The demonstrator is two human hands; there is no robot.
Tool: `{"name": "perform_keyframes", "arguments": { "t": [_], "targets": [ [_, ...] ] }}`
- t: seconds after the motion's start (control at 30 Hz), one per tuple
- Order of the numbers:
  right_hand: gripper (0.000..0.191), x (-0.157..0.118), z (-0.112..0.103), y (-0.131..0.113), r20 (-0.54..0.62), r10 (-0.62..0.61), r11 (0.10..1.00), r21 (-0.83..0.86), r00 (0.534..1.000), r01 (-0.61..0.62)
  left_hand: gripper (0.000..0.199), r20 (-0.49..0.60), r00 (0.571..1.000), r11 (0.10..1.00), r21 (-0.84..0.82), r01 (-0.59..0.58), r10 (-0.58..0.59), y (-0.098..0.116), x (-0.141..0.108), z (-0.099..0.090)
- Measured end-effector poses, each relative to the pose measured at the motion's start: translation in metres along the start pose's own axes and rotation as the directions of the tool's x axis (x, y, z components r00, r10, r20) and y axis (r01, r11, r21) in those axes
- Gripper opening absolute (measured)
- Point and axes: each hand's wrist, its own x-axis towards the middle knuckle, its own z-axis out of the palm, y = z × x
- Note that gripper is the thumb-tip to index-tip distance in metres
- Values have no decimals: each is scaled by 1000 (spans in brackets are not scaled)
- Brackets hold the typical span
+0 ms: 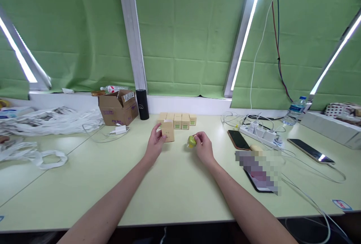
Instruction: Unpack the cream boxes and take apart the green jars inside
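Note:
My left hand (155, 142) holds a small tan cardboard box (168, 133) by its left side, near the middle of the table. To the right, my right hand (204, 147) pinches a small green item (192, 141) with a clear part below it. A gap of bare tabletop lies between the box and the green item. Several small tan boxes with green labels (178, 121) stand in rows just behind the held box.
An open brown carton (117, 107) and a black cylinder (142, 104) stand at the back left. White strips (53, 121) cover the far left. On the right lie phones (238, 139), a power strip (262, 135), cables and a water bottle (295, 111).

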Motion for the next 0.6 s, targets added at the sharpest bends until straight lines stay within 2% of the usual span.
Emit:
{"name": "perform_keyframes", "arguments": {
  "t": [0.1, 0.17, 0.27, 0.4, 0.6],
  "targets": [
    [22, -2, 1, 3, 76, -73, 987, -138, 994, 83, 60, 120, 980, 948, -259, 183, -156, 3, 0, -1],
    [23, -3, 1, 4, 119, -127, 967, -206, 985, 150, 48, 169, 966, 908, -340, 246, -198, 5, -2, -1],
    [23, -5, 2, 5, 147, -157, 942, -275, 977, 193, 40, 166, 964, 893, -369, 257, -209, 6, -3, -1],
    [26, -5, 1, 3, 157, -171, 936, -281, 973, 210, 44, 196, 959, 895, -358, 266, -206, 11, -4, -1],
    [32, -12, -1, -21, 106, -264, 924, -258, 959, 283, 45, 289, 940, 898, -341, 277, -180, 29, -10, 6]
  ]
}}
